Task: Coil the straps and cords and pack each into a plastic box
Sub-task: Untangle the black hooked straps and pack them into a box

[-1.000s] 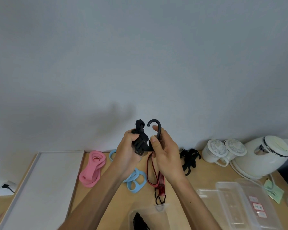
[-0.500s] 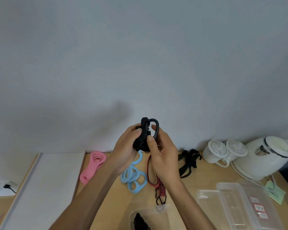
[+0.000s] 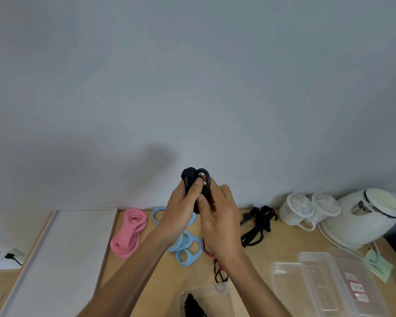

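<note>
Both hands are raised above the wooden table (image 3: 270,243) and hold a coiled black cord with a hook (image 3: 196,180). My left hand (image 3: 181,207) grips the bundle from the left, thumb on its front. My right hand (image 3: 220,216) wraps the right side, where the hook loop sticks up. Below the hands lie a light blue strap (image 3: 188,247), a red-and-black cord (image 3: 217,266), a pink strap (image 3: 129,232) to the left and a black strap (image 3: 257,225) to the right. A clear plastic box (image 3: 206,298) at the near edge holds a black item.
A white board (image 3: 62,255) covers the left of the table. Two white lidded cups (image 3: 311,209) and a white kettle (image 3: 364,216) stand at the back right. Empty clear boxes and lids (image 3: 329,287) are stacked at the near right. The wall is close behind.
The two hooks, apart a second ago, have been brought together into one compact bundle. Both hands have closed in on it and moved slightly.
</note>
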The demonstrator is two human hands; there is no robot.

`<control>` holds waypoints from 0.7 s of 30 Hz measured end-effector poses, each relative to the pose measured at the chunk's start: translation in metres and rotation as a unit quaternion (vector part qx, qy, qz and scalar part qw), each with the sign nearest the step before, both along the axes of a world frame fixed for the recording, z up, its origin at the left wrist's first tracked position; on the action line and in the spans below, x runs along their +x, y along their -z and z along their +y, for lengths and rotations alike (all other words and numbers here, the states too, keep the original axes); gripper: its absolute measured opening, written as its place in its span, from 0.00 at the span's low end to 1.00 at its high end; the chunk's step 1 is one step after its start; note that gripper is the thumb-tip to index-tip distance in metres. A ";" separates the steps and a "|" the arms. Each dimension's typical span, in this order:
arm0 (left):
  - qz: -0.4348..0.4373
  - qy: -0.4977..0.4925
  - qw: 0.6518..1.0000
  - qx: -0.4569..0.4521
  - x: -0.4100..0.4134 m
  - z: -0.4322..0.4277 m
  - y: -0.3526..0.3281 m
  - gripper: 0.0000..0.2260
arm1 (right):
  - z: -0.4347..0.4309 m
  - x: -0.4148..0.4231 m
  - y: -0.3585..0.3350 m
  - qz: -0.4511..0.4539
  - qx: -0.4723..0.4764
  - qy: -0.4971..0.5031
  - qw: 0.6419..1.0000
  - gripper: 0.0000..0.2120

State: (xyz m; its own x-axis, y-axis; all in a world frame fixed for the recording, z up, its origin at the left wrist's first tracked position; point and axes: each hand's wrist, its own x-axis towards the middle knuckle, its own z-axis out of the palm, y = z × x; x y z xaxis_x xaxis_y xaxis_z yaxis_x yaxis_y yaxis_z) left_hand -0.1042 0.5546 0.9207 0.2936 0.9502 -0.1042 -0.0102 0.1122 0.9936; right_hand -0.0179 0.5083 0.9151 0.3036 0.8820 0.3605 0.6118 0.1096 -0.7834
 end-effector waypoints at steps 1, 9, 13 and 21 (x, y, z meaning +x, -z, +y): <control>0.005 -0.004 1.000 0.006 0.001 0.001 0.000 0.14 | 0.000 0.001 0.000 0.001 -0.005 -0.002 1.000 0.12; 0.055 0.030 0.994 0.088 -0.002 0.003 0.003 0.08 | -0.003 0.012 -0.013 0.074 -0.009 -0.009 0.997 0.07; 0.057 0.055 0.993 0.092 -0.003 0.001 0.011 0.09 | -0.001 0.012 -0.013 0.063 -0.016 -0.004 0.998 0.06; 0.095 0.081 0.985 0.120 -0.013 0.002 0.010 0.16 | -0.001 0.014 -0.010 0.096 -0.024 -0.027 0.995 0.06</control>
State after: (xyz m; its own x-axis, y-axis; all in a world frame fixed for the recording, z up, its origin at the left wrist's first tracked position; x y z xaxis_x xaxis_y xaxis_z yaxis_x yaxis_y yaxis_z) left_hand -0.1175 0.5569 0.9104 0.4402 0.8964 0.0509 0.1768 -0.1421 0.9739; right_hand -0.0042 0.5072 0.9248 0.3142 0.9137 0.2577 0.4450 0.0980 -0.8901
